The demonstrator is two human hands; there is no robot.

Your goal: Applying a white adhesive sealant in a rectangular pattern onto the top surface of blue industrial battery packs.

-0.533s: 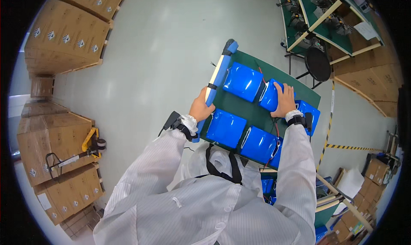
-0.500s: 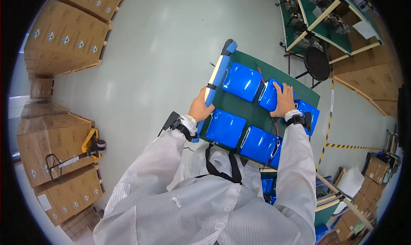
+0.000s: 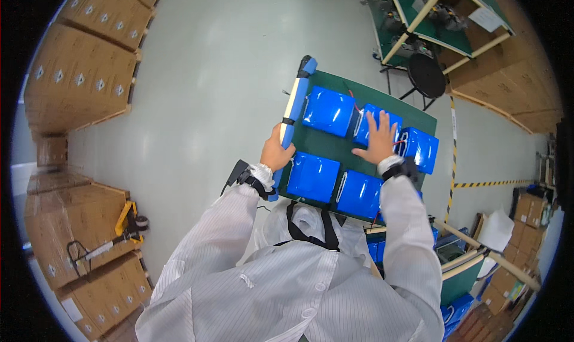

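My left hand (image 3: 277,150) is wrapped round the blue-and-cream padded handle bar (image 3: 294,103) along the left edge of a green-topped cart (image 3: 327,146). On the top lie several shiny blue shrink-wrapped battery packs with red and black leads. My right hand (image 3: 378,143) is spread over the middle pack (image 3: 362,130) of the far row; whether it touches is hard to tell. Left of it lies another pack (image 3: 329,110), and to the right one more (image 3: 421,150). Two near-row packs, a left one (image 3: 313,177) and a right one (image 3: 360,194), lie closer to me, the latter partly behind my forearm.
Stacked cartons (image 3: 84,67) on pallets line the left side, with a yellow pallet jack (image 3: 127,221) beside them. A black stool (image 3: 426,76) stands before a green shelf rack (image 3: 397,46) at far right. Striped floor tape (image 3: 490,184) runs on the right.
My right hand has loosened from around the middle pack, its fingers now spread and slightly left. Left-hand cartons sit lower in view; the rack and stool have shifted left. My left hand keeps its grip.
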